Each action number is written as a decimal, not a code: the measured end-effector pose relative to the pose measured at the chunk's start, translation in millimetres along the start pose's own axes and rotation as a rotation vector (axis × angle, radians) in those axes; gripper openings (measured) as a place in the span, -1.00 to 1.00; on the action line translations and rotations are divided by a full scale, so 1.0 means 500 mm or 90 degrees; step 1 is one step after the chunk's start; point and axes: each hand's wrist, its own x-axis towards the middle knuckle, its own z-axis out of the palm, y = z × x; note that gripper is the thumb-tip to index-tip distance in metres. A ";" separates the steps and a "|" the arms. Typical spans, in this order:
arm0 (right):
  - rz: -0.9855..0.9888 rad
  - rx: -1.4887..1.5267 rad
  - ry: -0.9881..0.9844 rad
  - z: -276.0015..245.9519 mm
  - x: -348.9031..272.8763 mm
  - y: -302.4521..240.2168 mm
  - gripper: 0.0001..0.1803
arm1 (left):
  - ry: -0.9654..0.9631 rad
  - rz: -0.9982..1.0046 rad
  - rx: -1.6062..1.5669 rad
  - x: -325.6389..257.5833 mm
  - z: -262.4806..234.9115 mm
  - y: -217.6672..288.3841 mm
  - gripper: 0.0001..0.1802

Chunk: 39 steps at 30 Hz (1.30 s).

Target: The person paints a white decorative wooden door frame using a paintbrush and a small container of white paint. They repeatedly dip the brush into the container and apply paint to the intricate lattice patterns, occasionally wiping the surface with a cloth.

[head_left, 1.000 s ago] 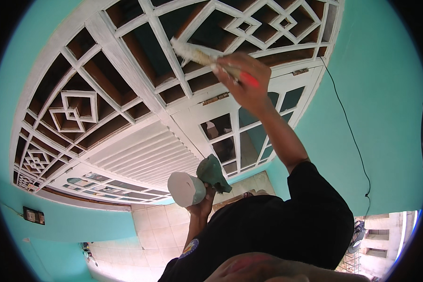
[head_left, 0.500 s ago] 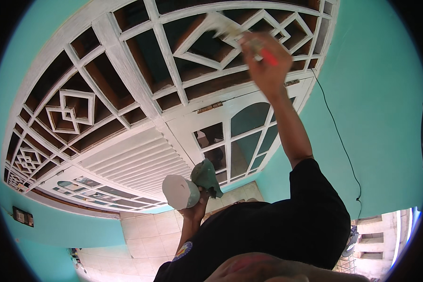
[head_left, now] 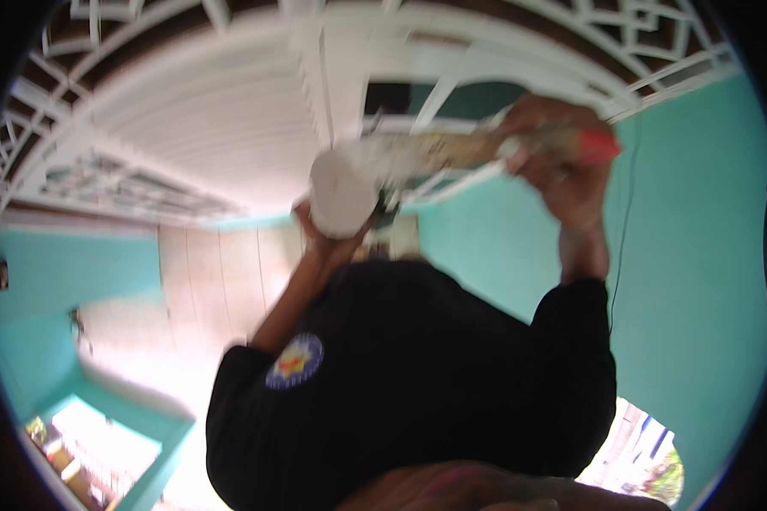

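My left hand (head_left: 325, 241) is closed around a paint container (head_left: 343, 194) and holds it in front of my chest. White paint shows at its round top. A greenish rag-like thing (head_left: 389, 206) shows partly behind it, mostly hidden. In my right hand (head_left: 561, 166) is a paintbrush (head_left: 456, 153), gripped by its handle with a red end pointing right. Its white-coated bristles reach left to the container's rim; motion blur hides whether they touch it.
A white-painted wooden door and window frame (head_left: 204, 111) with slatted panels stands ahead. White lattice work (head_left: 648, 25) runs above it. Turquoise walls (head_left: 690, 213) rise on both sides, with a dark cable (head_left: 627, 213) hanging on the right. Pale floor tiles (head_left: 222, 281) lie below.
My right hand has come down from the lattice with the paintbrush, whose bristles are now beside the paint container. The view has tilted downward, and the container appears higher in it.
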 end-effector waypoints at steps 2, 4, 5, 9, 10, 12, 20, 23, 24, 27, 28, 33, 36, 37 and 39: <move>0.023 -0.006 -0.009 0.029 0.013 -0.015 -0.86 | -0.062 -0.036 -0.281 0.002 0.017 0.020 -0.20; 0.026 -0.012 -0.028 0.046 0.019 -0.014 -0.86 | -0.101 -0.106 -0.566 0.005 0.041 0.061 -0.22; 0.019 -0.045 -0.059 0.049 0.026 -0.007 -0.86 | -0.103 -0.136 -0.639 0.001 0.054 0.076 -0.22; -0.049 -0.184 -0.231 0.076 0.053 0.017 -0.85 | -0.051 -0.144 -0.558 0.014 0.057 0.066 -0.15; -0.046 -0.211 -0.240 0.089 0.051 0.023 -0.85 | -0.047 -0.164 -0.580 0.013 0.059 0.064 -0.16; -0.040 -0.263 -0.260 0.118 0.042 0.040 -0.84 | -0.035 -0.203 -0.624 0.005 0.061 0.059 -0.17; 0.036 -0.381 -0.384 0.168 0.015 0.083 -0.80 | -0.041 -0.218 -0.574 -0.022 0.084 0.062 -0.20; 0.101 -0.355 -0.397 0.183 0.003 0.084 -0.81 | 0.038 -0.222 -0.478 -0.038 0.079 0.071 -0.23; 0.136 -0.356 -0.382 0.178 0.002 0.080 -0.81 | 0.031 -0.221 -0.445 -0.035 0.076 0.067 -0.27; 0.076 -0.394 -0.415 0.175 -0.005 0.097 -0.79 | -0.063 -0.219 -0.627 -0.020 0.080 0.040 -0.25; 0.078 -0.430 -0.453 0.170 0.009 0.095 -0.77 | -0.061 -0.201 -0.624 -0.016 0.081 0.043 -0.20; 0.111 -0.252 -0.232 0.103 -0.005 0.062 -0.75 | 0.022 0.003 -0.155 -0.023 0.087 0.078 -0.18; 0.158 -0.208 -0.175 0.092 -0.040 0.061 -0.74 | 0.011 -0.091 -0.328 -0.017 0.103 0.083 -0.28; 0.173 -0.188 -0.156 0.090 -0.048 0.064 -0.74 | 0.011 -0.088 -0.317 -0.017 0.114 0.094 -0.32; 0.231 -0.140 -0.092 0.087 -0.058 0.064 -0.70 | 0.008 -0.080 -0.290 -0.022 0.137 0.129 -0.40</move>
